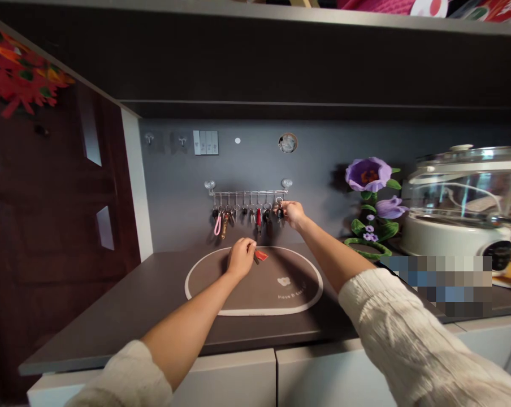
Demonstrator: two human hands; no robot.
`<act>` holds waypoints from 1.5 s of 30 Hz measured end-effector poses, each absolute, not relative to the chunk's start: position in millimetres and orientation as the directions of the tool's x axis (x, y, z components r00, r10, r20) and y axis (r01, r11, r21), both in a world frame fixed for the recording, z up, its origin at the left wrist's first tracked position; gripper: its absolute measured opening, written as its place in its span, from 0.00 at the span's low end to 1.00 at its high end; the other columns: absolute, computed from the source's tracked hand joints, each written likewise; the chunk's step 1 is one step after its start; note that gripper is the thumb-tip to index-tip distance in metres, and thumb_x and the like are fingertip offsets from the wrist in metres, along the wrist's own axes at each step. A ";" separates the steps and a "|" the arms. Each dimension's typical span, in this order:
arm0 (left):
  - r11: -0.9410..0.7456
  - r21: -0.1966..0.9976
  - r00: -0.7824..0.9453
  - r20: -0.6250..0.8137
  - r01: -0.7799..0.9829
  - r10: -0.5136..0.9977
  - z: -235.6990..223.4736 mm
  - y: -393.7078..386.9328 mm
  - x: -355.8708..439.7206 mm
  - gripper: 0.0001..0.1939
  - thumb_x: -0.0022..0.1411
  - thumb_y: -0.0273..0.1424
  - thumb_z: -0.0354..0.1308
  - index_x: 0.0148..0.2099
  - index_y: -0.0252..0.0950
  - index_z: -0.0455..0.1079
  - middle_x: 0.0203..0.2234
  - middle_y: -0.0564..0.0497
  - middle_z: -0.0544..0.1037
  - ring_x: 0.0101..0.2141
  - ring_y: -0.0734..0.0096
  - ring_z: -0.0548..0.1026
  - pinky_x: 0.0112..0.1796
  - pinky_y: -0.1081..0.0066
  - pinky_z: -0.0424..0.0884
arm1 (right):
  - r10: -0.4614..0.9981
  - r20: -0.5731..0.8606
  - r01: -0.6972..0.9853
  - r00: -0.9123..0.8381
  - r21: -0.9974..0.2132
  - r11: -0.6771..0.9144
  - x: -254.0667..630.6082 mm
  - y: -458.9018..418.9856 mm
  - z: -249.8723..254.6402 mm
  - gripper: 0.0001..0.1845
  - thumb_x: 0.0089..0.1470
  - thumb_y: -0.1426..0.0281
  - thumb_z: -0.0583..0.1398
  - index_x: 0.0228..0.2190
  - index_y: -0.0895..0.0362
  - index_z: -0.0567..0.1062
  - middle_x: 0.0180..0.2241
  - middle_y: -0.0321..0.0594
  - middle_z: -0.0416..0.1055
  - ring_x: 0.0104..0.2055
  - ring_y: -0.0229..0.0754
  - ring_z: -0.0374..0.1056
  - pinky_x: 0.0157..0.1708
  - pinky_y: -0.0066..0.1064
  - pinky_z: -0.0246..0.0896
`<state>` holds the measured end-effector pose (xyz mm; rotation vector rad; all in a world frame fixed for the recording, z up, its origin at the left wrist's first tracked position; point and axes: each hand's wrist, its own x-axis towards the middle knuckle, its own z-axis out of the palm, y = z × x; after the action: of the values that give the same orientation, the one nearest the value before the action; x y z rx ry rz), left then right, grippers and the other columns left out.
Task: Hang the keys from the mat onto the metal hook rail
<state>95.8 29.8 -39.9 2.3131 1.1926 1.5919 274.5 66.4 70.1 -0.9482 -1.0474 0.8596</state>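
Observation:
My left hand [240, 258] is closed above the oval mat [221, 294]. From its fingertips hangs a key with a red tag [261, 255]. My right hand [294, 213] reaches to the right end of the clear hook rail [249, 193], its fingers closed on a bunch of keys [280, 212] with a ring at the top. Whether that ring still sits on its hook cannot be made out. Along the rail hang several other key sets, among them one with a pink strap [217, 224] and one with a red piece [259, 218].
Purple knitted flowers [368, 174] stand on the counter [154, 305] at the right, beside a white appliance with a clear top [461, 192]. A shelf [255, 62] overhangs the counter. Switches [206, 142] and a round wall hole [288, 143] are above the rail.

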 end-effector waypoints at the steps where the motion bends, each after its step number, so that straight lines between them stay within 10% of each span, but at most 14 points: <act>1: -0.689 0.479 0.149 0.753 0.544 0.641 -40.3 30.6 95.6 0.11 0.59 0.29 0.46 0.28 0.34 0.68 0.26 0.50 0.71 0.30 0.71 0.68 0.34 0.71 0.63 | 0.910 0.304 -0.120 0.281 -0.930 0.347 273.7 68.4 70.1 0.07 0.41 0.81 0.52 0.22 0.60 0.68 0.15 0.37 0.65 0.16 0.32 0.59 0.16 0.22 0.53; 29: -0.608 0.531 0.040 0.733 0.590 0.679 -40.9 36.6 90.4 0.11 0.58 0.29 0.45 0.30 0.34 0.68 0.28 0.48 0.73 0.32 0.69 0.69 0.36 0.69 0.64 | 0.914 0.292 -0.213 0.283 -0.910 0.357 285.1 81.9 36.9 0.05 0.44 0.75 0.59 0.21 0.60 0.65 0.15 0.30 0.62 0.15 0.26 0.54 0.24 0.23 0.59; 45: -0.579 0.563 0.042 0.695 0.590 0.718 -40.1 40.9 84.8 0.09 0.58 0.28 0.48 0.31 0.34 0.70 0.30 0.47 0.73 0.34 0.70 0.69 0.39 0.70 0.65 | 0.837 0.364 0.103 0.410 -0.930 0.354 251.2 43.7 25.3 0.03 0.42 0.75 0.55 0.20 0.60 0.68 0.17 0.31 0.63 0.19 0.29 0.55 0.23 0.22 0.52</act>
<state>84.8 40.9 -40.1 2.1750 1.3756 1.5783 251.2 43.7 25.3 -1.1233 -1.0582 0.6113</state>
